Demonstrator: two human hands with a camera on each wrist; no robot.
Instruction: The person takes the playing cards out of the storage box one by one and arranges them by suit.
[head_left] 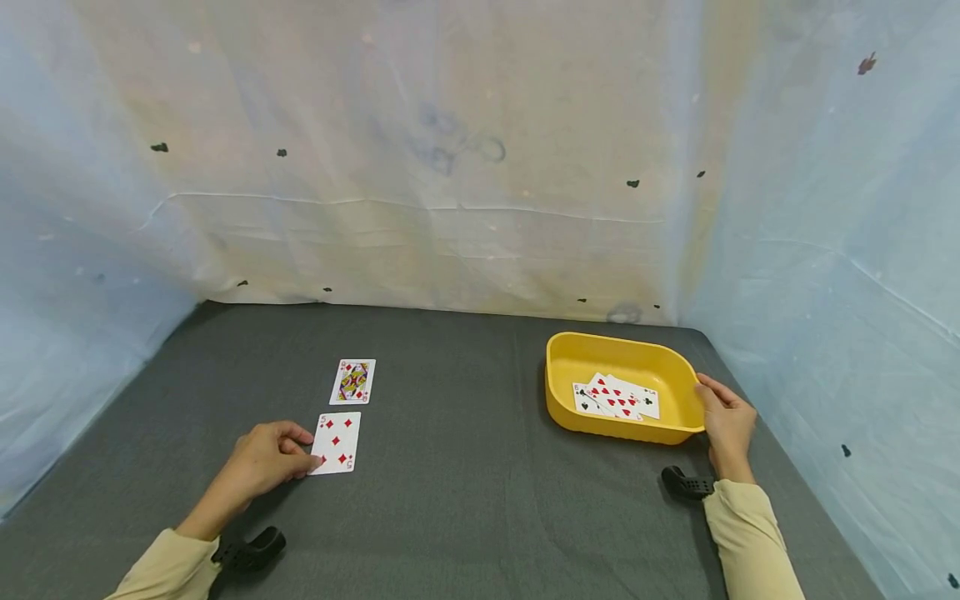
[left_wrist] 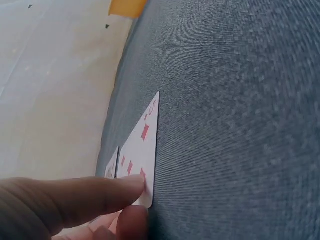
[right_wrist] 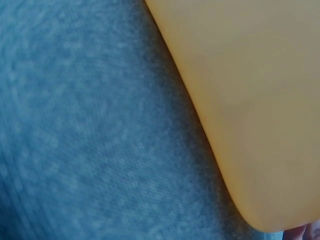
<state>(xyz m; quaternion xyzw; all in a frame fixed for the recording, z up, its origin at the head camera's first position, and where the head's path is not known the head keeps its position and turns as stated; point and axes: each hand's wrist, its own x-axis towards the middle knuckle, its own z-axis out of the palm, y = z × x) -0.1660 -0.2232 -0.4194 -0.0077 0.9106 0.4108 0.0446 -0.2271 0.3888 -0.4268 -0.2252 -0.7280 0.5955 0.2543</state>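
In the head view my left hand pinches the lower left corner of a five of diamonds. The left wrist view has the thumb across that card's face, with another finger curled at its edge. Just beyond lies a face card of diamonds, face up on the cloth. Over on the right, my right hand grips the right end of a yellow plastic tray, thumb at the rim. Several playing cards overlap face up inside it. The tray's outer wall fills much of the right wrist view.
A dark grey cloth covers the table. Pale sheeting hangs behind it and along both sides. Each wrist wears a black device, the left one close over the cloth.
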